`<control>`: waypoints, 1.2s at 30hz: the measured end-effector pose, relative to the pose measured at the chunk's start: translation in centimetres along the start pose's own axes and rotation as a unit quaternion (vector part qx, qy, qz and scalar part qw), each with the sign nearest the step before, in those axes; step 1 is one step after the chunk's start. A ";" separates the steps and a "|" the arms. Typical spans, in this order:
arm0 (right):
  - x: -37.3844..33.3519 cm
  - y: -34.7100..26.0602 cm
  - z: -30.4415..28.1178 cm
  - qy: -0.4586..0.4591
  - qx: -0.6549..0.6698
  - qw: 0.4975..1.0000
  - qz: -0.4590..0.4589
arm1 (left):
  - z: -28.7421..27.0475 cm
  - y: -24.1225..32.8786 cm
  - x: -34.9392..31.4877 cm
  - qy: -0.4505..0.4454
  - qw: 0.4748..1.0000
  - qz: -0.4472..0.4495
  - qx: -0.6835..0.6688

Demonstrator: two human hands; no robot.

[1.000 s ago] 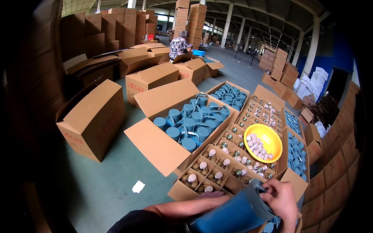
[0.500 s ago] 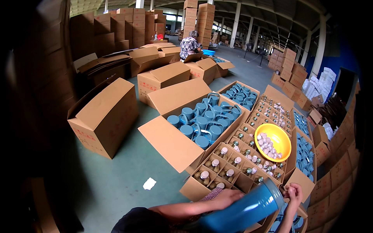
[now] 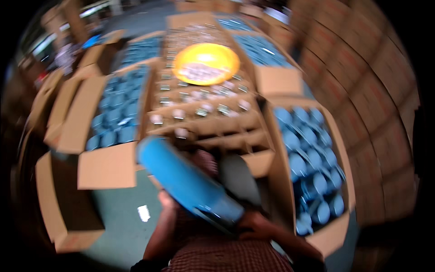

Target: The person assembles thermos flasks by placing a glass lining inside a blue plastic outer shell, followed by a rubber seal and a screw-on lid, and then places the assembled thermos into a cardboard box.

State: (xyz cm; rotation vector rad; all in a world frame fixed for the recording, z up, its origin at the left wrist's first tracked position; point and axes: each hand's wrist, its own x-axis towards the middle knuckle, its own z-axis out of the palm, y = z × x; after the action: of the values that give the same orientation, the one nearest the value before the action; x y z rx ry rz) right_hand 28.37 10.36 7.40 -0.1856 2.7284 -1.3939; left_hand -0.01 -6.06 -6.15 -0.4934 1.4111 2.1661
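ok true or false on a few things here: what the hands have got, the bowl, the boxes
1. Both hands are on a blue cylinder. True: the left hand is at its side and the right hand at its lower end.
2. The yellow bowl sits on the floor. False: it rests on top of the divided carton of small capped items.
3. The open carton on the right holds blue containers. True.
4. The blue cylinder stands upright. False: it is tilted, its upper end toward the left.
5. The bowl is red. False: it is yellow, with small pale pieces inside.
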 end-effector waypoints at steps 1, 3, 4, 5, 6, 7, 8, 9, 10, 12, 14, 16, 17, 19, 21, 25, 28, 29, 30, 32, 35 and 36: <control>0.1 -1.2 -1.3 0.083 0.036 0.996 0.003 | 3.1 1.8 -2.1 0.007 0.999 -0.023 -0.023; -0.5 -2.1 -3.5 0.207 0.009 0.977 -0.060 | 6.3 3.1 -3.5 -0.121 0.991 -0.055 -0.015; -1.0 -2.9 -4.6 0.267 0.044 0.961 -0.061 | 7.9 3.2 -4.0 -0.163 0.984 -0.066 -0.038; -1.8 -3.7 -5.2 0.341 0.024 0.939 -0.034 | 10.8 3.8 -6.1 -0.174 0.982 -0.061 -0.044; -3.1 -4.3 -6.0 0.402 0.025 0.915 -0.016 | 11.8 2.8 -5.9 -0.263 0.961 -0.076 -0.032; -4.5 -5.7 -7.3 0.451 0.038 0.891 0.028 | 12.3 2.6 -5.1 -0.346 0.934 -0.083 -0.024; -6.1 -6.2 -8.0 0.523 0.050 0.849 0.057 | 13.4 2.5 -5.5 -0.422 0.902 -0.088 -0.016; -8.0 -6.6 -8.6 0.583 0.113 0.801 0.069 | 14.2 2.2 -6.2 -0.427 0.901 -0.060 0.053; -9.9 -7.5 -9.0 0.661 0.132 0.734 0.079 | 16.1 2.6 -9.0 -0.432 0.894 -0.031 0.120; -15.0 -9.3 -9.8 0.726 0.094 0.679 0.057 | 17.7 2.2 -10.7 -0.444 0.876 -0.029 0.183; -20.9 -11.8 -9.4 0.741 0.004 0.664 0.098 | 18.2 0.9 -9.7 -0.470 0.859 -0.092 0.180; -23.9 -13.9 -9.1 0.728 -0.022 0.671 0.137 | 17.7 -0.4 -8.8 -0.455 0.865 -0.095 0.192; -25.0 -14.9 -8.9 0.708 -0.051 0.687 0.152 | 17.6 -1.0 -8.5 -0.455 0.863 -0.093 0.197; -26.9 -16.0 -8.1 0.691 -0.065 0.691 0.203 | 17.6 -1.5 -8.2 -0.461 0.859 -0.091 0.206; -28.1 -16.7 -7.5 0.695 -0.037 0.664 0.274 | 17.8 -1.7 -8.1 -0.468 0.853 -0.092 0.211; -30.1 -15.2 -7.6 0.660 0.007 0.614 0.433 | 18.0 -2.0 -7.8 -0.477 0.849 -0.098 0.204; -30.1 -12.7 -9.7 0.625 -0.034 0.635 0.452 | 17.9 -2.3 -7.9 -0.481 0.848 -0.102 0.198; -29.2 -12.4 -11.1 0.601 -0.074 0.652 0.455 | 17.8 -2.2 -7.8 -0.481 0.847 -0.102 0.200; -27.8 -12.4 -12.6 0.576 -0.113 0.668 0.458 | 17.8 -2.2 -7.8 -0.481 0.847 -0.102 0.201; -25.3 -12.0 -15.9 0.508 -0.161 0.737 0.415 | 17.4 -2.1 -7.7 -0.475 0.850 -0.096 0.207; -22.3 -10.4 -19.3 0.413 -0.214 0.815 0.346 | 16.6 -2.2 -7.7 -0.464 0.858 -0.095 0.199; -21.5 -9.9 -20.0 0.393 -0.218 0.829 0.333 | 16.5 -2.2 -7.6 -0.460 0.861 -0.096 0.194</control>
State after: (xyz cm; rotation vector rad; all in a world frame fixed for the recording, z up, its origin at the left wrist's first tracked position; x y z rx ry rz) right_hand 48.03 23.63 27.35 1.4815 3.1007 -0.6930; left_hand 6.98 8.15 2.99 0.4911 1.1002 1.5144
